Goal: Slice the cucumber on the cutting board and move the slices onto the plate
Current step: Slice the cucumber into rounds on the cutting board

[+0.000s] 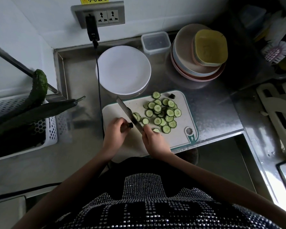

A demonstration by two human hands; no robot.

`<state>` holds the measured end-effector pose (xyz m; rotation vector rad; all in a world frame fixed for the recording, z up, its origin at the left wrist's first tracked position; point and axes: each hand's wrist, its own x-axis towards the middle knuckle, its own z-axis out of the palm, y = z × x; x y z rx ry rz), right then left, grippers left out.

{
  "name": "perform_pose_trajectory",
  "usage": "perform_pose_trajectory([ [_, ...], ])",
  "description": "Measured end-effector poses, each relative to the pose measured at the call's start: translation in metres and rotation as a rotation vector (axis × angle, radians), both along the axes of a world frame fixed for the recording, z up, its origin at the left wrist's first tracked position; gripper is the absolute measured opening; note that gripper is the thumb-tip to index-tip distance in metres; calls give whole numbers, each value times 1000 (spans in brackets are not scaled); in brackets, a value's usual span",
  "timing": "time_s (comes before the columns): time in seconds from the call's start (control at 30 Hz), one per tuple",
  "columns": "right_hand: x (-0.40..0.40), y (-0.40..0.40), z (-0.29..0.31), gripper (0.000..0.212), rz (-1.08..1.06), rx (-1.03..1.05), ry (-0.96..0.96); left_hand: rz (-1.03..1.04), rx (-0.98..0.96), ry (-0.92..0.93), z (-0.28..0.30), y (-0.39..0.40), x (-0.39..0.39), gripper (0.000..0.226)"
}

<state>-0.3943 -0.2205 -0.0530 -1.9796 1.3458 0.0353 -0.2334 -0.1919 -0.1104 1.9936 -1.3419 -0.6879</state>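
A white cutting board [185, 116] lies on the steel counter. Several cucumber slices [162, 111] are spread across its middle and right. My left hand [117, 133] pinches the short dark end of the cucumber [129, 126] at the board's left. My right hand [153, 139] grips the knife [127, 113] by its handle; the blade runs up and left, right beside the cucumber stub and a few fresh slices. A cut-off cucumber tip [172, 96] sits at the board's far edge. The white plate [123, 70] stands behind the board with nothing on it.
A white perforated basket [51, 129] at left holds whole cucumbers [38, 90]. A black cable [99, 90] hangs from the wall socket past the plate. A plastic box [155, 42] and stacked bowls [198, 53] stand at the back right. The counter edge drops off right of the board.
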Motion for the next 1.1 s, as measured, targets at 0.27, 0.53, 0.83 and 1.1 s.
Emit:
perform_pose_trajectory([
  [0.27,-1,-2,-11,13,-36,-31,-26,22,-43,20,-1,2,0,15],
  [0.53,-5,-2,-12,12,-37,-43,-38,-86,-43,-30,3,-3,-4,26],
  [0.83,-3,-2,-8,12,-14,-30,-21,-18,-72,9,-1,1,-3,12],
  [1.1,-3,-2,-5,13,1,-26,-16,13,-8,-60,2,-10,-13,17],
])
